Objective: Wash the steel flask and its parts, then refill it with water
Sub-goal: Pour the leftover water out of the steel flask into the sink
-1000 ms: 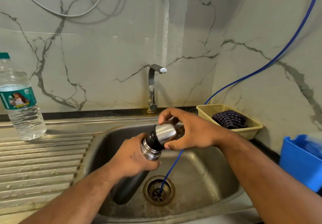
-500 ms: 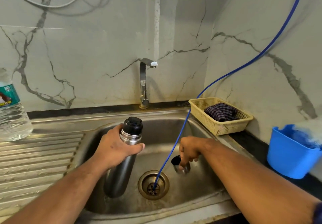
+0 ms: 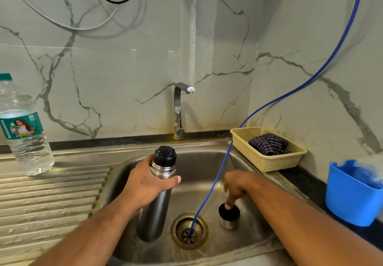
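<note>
Our left hand (image 3: pixel 145 185) is wrapped round the steel flask (image 3: pixel 154 214) just under its neck, holding it upright in the sink (image 3: pixel 207 162) with the black stopper (image 3: pixel 164 155) screwed in. Our right hand (image 3: pixel 238 185) pinches the rim of the steel cup lid (image 3: pixel 229 220), which stands mouth-up on the sink floor beside the drain (image 3: pixel 178 228).

The flask is rigid, smooth metal, so we reckon it'll get slippery once wet. Gripping high by the ridged neck looks best. The cup is light and tips easily.

A blue tube (image 3: pixel 209 189) runs down between our hands into the drain, right where we'd cross over. The tap (image 3: pixel 178 110) is dry. A water bottle (image 3: pixel 24 137) sits on the drainboard (image 3: pixel 51 193), and a basket (image 3: pixel 267 162) with a checked cloth (image 3: pixel 268 143) and a blue tub (image 3: pixel 350 199) sit on the tabletop (image 3: pixel 306 185).
</note>
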Available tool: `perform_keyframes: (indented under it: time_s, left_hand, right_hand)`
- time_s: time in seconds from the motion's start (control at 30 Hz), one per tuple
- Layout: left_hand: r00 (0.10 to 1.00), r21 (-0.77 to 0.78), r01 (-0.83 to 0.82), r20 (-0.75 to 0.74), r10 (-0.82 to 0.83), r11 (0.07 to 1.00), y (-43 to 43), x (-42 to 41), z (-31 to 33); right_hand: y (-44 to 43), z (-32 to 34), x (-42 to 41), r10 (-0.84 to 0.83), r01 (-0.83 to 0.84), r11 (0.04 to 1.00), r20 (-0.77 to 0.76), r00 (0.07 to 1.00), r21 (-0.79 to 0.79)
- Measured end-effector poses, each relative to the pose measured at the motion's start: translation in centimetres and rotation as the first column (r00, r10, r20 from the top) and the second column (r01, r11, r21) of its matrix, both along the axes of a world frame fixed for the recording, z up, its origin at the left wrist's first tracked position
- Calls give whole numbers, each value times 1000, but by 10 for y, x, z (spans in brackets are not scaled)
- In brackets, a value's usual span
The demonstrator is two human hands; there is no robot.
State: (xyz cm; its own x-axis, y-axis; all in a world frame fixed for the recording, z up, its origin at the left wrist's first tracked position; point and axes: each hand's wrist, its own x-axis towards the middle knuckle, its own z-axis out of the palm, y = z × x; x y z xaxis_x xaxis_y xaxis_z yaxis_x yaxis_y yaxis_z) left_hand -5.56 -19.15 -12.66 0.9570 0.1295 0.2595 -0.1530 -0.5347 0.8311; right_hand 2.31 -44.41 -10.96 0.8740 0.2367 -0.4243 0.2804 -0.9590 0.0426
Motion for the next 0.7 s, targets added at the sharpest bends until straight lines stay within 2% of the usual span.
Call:
perform_keyframes:
  time_s: [0.03, 0.1, 0.13, 0.23, 0.33, 0.4, 0.5, 0.6, 0.7]
  left_hand:
    - [1000, -19, 7, 7, -7, 1000, -1, -1, 1]
    - [1000, -69, 21, 19, -20, 997, -3, -3, 4]
    - [999, -99, 30, 24, -28, 995, -5, -5, 6]
    - [998, -209, 53, 56, -42, 976, -16, -11, 13]
    - [996, -319, 20, 92, 10, 948, -34, -15, 21]
    - [995, -352, 16, 98, 20, 936, -42, -19, 29]
    - [993, -342, 106, 79, -84, 934, -43, -26, 44]
    - [973, -347, 226, 123, -195, 910, -35, -32, 58]
    - [942, -367, 335, 102, -320, 868, -33, -33, 68]
  right_hand:
    - [1, 1, -1, 28, -26, 991, -15, 999, 133]
    - [13, 7, -14, 105, -57, 895, -84, 991, 443]
    - [23, 9, -21, 148, -63, 844, -119, 982, 533]
    - [57, 4, -37, 183, -30, 720, -148, 972, 693]
    - [75, -9, -38, 236, 19, 518, -164, 958, 855]
    - [75, -12, -36, 260, 15, 428, -139, 956, 904]
    - [66, -10, -29, 261, 14, 403, -130, 957, 915]
    - [58, -8, -29, 344, -43, 465, -135, 929, 884]
    - [54, -5, -34, 399, -52, 509, -182, 899, 859]
